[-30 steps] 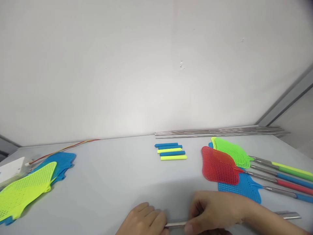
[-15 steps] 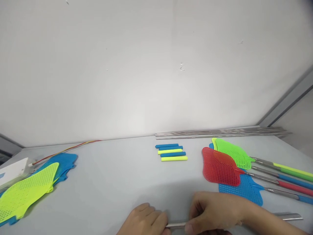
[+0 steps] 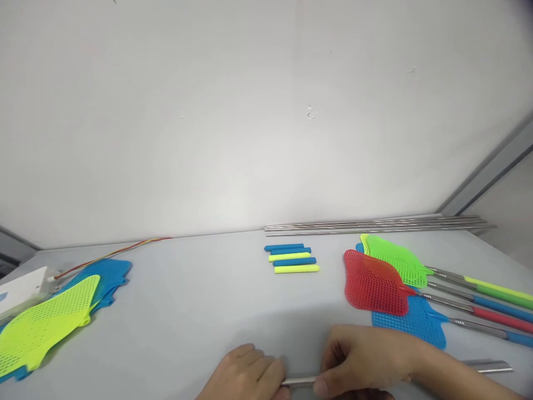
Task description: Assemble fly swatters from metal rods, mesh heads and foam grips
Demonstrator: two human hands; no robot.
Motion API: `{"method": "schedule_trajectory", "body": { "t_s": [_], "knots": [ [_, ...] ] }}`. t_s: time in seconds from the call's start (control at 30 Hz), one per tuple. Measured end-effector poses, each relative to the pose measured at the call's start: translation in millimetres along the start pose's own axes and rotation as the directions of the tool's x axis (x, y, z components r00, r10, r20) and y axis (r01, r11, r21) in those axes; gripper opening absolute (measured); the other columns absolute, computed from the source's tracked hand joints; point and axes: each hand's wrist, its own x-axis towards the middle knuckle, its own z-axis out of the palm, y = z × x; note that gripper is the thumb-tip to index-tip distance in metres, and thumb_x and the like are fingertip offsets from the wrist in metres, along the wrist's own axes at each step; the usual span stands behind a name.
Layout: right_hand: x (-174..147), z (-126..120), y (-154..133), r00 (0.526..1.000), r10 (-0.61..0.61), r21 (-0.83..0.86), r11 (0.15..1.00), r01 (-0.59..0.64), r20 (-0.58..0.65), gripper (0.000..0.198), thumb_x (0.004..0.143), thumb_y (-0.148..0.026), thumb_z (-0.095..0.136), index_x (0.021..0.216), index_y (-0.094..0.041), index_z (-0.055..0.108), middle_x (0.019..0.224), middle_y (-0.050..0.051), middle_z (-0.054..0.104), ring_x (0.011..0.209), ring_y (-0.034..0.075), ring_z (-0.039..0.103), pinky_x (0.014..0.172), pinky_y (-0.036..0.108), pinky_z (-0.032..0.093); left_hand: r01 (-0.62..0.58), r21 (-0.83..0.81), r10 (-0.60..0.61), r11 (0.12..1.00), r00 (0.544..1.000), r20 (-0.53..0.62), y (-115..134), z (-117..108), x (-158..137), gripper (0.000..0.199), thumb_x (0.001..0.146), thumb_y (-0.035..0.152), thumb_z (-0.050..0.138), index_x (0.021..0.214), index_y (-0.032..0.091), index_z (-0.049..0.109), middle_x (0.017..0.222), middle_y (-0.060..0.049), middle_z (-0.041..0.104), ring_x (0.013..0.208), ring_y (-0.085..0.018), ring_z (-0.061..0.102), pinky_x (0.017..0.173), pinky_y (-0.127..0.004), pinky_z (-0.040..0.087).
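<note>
At the bottom edge my left hand (image 3: 250, 373) is closed round one end of a thin metal rod (image 3: 300, 381). My right hand (image 3: 358, 361) pinches the same rod a short way to the right, thumb and fingers pressed on it. A bare stretch of metal shows between the two hands. What my left fist covers is hidden. Past my right forearm a wider metal tube end (image 3: 493, 366) sticks out; I cannot tell whether it belongs to the held rod. A blue fly swatter (image 3: 416, 325) lies just behind my right wrist.
Blue and yellow handle sleeves (image 3: 293, 260) lie mid-table. Metal rods (image 3: 375, 225) lie along the wall (image 3: 233, 122). Red (image 3: 375, 286) and green (image 3: 397, 261) fly swatters are at right. Yellow (image 3: 54, 319) and blue (image 3: 102, 275) swatter heads lie left, by a white box (image 3: 25, 291) with wires.
Almost nothing differs. Both hands keep their grip on the rod in nearly the same place, and the view has shifted very slightly.
</note>
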Motion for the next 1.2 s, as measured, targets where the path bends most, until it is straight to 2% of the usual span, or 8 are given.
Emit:
{"method": "schedule_trajectory", "body": {
  "t_s": [0.3, 0.53, 0.67, 0.87, 1.03, 1.2],
  "knots": [
    [-3, 4, -1, 0.999, 0.006, -0.03, 1.0, -0.007, -0.037, 0.035, 0.072, -0.043, 0.048, 0.051, -0.015, 0.042, 0.039, -0.007, 0.035, 0.027, 0.004, 0.031, 0.024, 0.015, 0.026, 0.005, 0.003, -0.005, 1.0, 1.0, -0.018, 1, 0, 1, 0.03, 0.091, 0.025, 0.019, 0.066, 0.02, 0.034, 0.046, 0.005, 0.05, 0.036, -0.011, 0.042, 0.04, -0.025, 0.028],
    [-2, 18, -4, 0.971, -0.024, -0.156, 0.988, -0.014, -0.239, 0.029, 0.07, -0.034, 0.052, 0.052, -0.012, 0.049, 0.044, -0.006, 0.029, 0.038, 0.003, 0.026, 0.034, 0.017, 0.018, -0.014, -0.01, 0.013, 1.0, 0.997, -0.078, 0, 1, 1, 0.034, 0.091, 0.025, 0.02, 0.061, 0.019, 0.033, 0.042, 0.005, 0.046, 0.033, -0.009, 0.039, 0.039, -0.023, 0.025],
    [1, 22, -3, 0.955, -0.026, -0.175, 0.984, -0.027, -0.296, 0.028, 0.068, -0.036, 0.053, 0.054, -0.012, 0.048, 0.049, -0.005, 0.029, 0.043, 0.003, 0.025, 0.037, 0.018, 0.014, -0.012, -0.032, 0.009, 0.999, 0.997, -0.076, -1, 2, -1, 0.039, 0.092, 0.03, 0.017, 0.058, 0.018, 0.033, 0.042, 0.005, 0.046, 0.032, -0.008, 0.038, 0.04, -0.022, 0.025],
    [4, 24, -5, 0.965, -0.066, -0.092, 0.995, 0.044, -0.254, 0.027, 0.068, -0.031, 0.054, 0.051, -0.013, 0.041, 0.049, -0.005, 0.028, 0.044, 0.003, 0.025, 0.038, 0.018, 0.014, 0.003, -0.089, -0.007, 0.996, 0.999, -0.043, -2, 3, 1, 0.041, 0.092, 0.031, 0.013, 0.058, 0.018, 0.033, 0.042, 0.006, 0.048, 0.033, -0.008, 0.042, 0.04, -0.022, 0.026],
    [3, 25, -10, 0.97, -0.095, -0.06, 0.995, 0.084, -0.226, 0.031, 0.069, -0.028, 0.053, 0.049, -0.013, 0.036, 0.049, -0.005, 0.026, 0.044, 0.002, 0.023, 0.038, 0.017, 0.014, 0.011, -0.114, -0.017, 0.993, 0.998, -0.058, 0, 4, 2, 0.043, 0.092, 0.032, 0.012, 0.056, 0.018, 0.032, 0.04, 0.006, 0.047, 0.031, -0.007, 0.042, 0.039, -0.022, 0.025],
    [5, 24, -7, 0.974, -0.072, -0.086, 0.995, 0.054, -0.214, 0.031, 0.069, -0.033, 0.054, 0.05, -0.013, 0.039, 0.048, -0.005, 0.027, 0.043, 0.002, 0.023, 0.036, 0.018, 0.013, 0.028, -0.106, -0.034, 0.994, 0.998, -0.055, 1, 2, 3, 0.043, 0.092, 0.031, 0.013, 0.056, 0.018, 0.032, 0.04, 0.006, 0.047, 0.031, -0.007, 0.041, 0.04, -0.022, 0.024]
  ]
}}
